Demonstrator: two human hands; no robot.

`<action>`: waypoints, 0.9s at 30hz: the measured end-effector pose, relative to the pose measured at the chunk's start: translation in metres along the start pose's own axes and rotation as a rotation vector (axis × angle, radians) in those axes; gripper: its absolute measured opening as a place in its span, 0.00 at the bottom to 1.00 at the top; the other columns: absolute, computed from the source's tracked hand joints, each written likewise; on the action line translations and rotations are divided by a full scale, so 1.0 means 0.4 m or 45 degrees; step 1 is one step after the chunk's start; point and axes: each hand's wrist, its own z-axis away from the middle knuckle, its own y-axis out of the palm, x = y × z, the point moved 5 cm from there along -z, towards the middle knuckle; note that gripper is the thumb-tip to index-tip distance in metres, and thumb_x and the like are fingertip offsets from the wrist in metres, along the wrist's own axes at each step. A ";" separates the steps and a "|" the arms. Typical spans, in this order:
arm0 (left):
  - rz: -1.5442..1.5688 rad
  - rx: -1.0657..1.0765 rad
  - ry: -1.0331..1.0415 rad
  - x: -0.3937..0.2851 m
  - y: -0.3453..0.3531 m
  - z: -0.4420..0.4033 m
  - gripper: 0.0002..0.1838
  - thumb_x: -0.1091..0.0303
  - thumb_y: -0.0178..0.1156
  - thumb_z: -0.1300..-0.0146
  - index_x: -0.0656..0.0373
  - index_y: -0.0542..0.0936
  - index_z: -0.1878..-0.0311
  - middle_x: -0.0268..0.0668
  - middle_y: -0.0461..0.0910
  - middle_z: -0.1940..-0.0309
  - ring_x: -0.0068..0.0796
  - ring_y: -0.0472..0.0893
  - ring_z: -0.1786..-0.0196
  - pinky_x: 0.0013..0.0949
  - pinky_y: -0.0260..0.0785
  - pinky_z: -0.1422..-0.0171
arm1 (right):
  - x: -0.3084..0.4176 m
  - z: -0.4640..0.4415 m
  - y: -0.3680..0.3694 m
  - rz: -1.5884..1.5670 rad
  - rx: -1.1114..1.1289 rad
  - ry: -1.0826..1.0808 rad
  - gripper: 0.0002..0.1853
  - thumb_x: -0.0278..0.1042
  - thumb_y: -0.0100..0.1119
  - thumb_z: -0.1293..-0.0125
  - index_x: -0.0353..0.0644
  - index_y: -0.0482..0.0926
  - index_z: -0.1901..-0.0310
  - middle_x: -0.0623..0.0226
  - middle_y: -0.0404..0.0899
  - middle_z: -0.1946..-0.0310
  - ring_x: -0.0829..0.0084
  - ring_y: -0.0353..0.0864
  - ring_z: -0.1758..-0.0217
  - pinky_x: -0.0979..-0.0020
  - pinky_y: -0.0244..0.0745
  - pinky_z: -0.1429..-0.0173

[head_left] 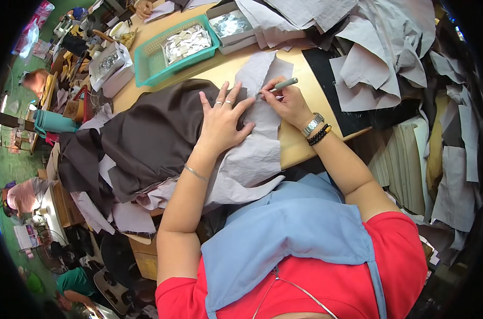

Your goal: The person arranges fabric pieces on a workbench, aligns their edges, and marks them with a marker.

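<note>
My left hand [227,117] lies with its fingers spread on the edge of a dark brown cloth [151,130] and the pale grey cloth [262,119] beside it. In my right hand [290,103] is a grey-green pen [287,83], pinched between thumb and fingers. Its tip is down at the pale cloth, just right of my left fingertips. Whether the tip leaves a mark is too small to tell. The brown cloth is bunched up on the left, partly over more pale fabric.
A teal basket [145,74] with small white pieces stands at the back of the wooden table [300,143]. Beside it is a grey box [246,40] of clear packets. Pale fabric pieces [379,58] pile up at the right. Another person's hand [143,9] shows at the far edge.
</note>
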 end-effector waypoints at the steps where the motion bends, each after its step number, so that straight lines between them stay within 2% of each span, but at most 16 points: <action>1: -0.012 0.019 0.020 0.002 0.001 -0.003 0.34 0.48 0.69 0.46 0.39 0.74 0.35 0.38 0.61 0.24 0.45 0.57 0.21 0.81 0.36 0.29 | 0.000 0.001 0.000 0.016 0.000 0.016 0.06 0.27 0.60 0.31 0.38 0.75 0.56 0.65 0.81 0.62 0.73 0.85 0.64 0.72 0.82 0.60; 5: 0.133 0.171 0.036 0.017 0.005 -0.030 0.35 0.47 0.68 0.46 0.43 0.73 0.34 0.38 0.66 0.27 0.40 0.63 0.24 0.76 0.38 0.26 | -0.005 -0.003 0.001 -0.021 -0.009 -0.002 0.06 0.28 0.60 0.31 0.38 0.74 0.56 0.65 0.81 0.64 0.72 0.86 0.64 0.71 0.82 0.60; 7: 0.215 0.213 0.010 0.031 0.010 -0.056 0.36 0.47 0.68 0.47 0.46 0.73 0.34 0.38 0.69 0.29 0.38 0.65 0.25 0.73 0.38 0.24 | -0.007 0.002 0.002 -0.043 -0.011 0.093 0.06 0.28 0.59 0.31 0.38 0.74 0.56 0.65 0.81 0.64 0.73 0.86 0.64 0.71 0.82 0.60; 11: 0.341 0.147 -0.013 0.020 0.000 -0.127 0.45 0.46 0.69 0.48 0.50 0.64 0.27 0.41 0.72 0.33 0.42 0.71 0.30 0.72 0.37 0.24 | -0.026 0.000 -0.006 -0.125 -0.048 0.262 0.07 0.28 0.59 0.30 0.37 0.73 0.56 0.65 0.81 0.65 0.76 0.86 0.63 0.72 0.81 0.59; 12: 0.312 0.150 0.020 0.014 0.016 -0.135 0.50 0.46 0.68 0.49 0.50 0.59 0.24 0.43 0.72 0.33 0.44 0.73 0.33 0.72 0.37 0.24 | -0.055 0.003 -0.006 -0.183 -0.065 0.310 0.07 0.27 0.59 0.30 0.37 0.73 0.55 0.68 0.81 0.64 0.78 0.85 0.63 0.74 0.81 0.59; 13: 0.332 0.285 -0.061 0.006 0.030 -0.140 0.52 0.44 0.69 0.50 0.51 0.57 0.23 0.43 0.72 0.33 0.42 0.73 0.32 0.73 0.36 0.24 | -0.042 0.002 -0.006 -0.331 -0.094 0.369 0.06 0.27 0.58 0.29 0.39 0.72 0.55 0.70 0.80 0.64 0.79 0.85 0.63 0.75 0.81 0.59; 18: 0.264 0.204 -0.239 0.036 0.050 -0.087 0.60 0.34 0.69 0.52 0.60 0.55 0.24 0.41 0.69 0.29 0.39 0.69 0.27 0.79 0.32 0.28 | -0.053 0.000 -0.007 -0.420 -0.054 0.581 0.07 0.29 0.59 0.29 0.43 0.71 0.54 0.71 0.80 0.63 0.80 0.85 0.62 0.78 0.80 0.61; 22: 0.253 0.256 -0.288 0.036 0.052 -0.083 0.61 0.32 0.68 0.53 0.57 0.54 0.22 0.43 0.65 0.27 0.38 0.66 0.25 0.81 0.30 0.29 | -0.062 -0.010 -0.019 -0.401 -0.060 0.733 0.08 0.32 0.60 0.29 0.46 0.71 0.54 0.72 0.81 0.62 0.80 0.85 0.61 0.79 0.78 0.65; 27: 0.271 0.251 -0.292 0.041 0.044 -0.082 0.60 0.31 0.68 0.54 0.53 0.57 0.23 0.46 0.66 0.28 0.42 0.65 0.25 0.81 0.29 0.29 | -0.080 -0.018 -0.024 -0.399 -0.002 0.823 0.07 0.35 0.57 0.27 0.48 0.71 0.52 0.74 0.81 0.60 0.81 0.84 0.60 0.79 0.78 0.63</action>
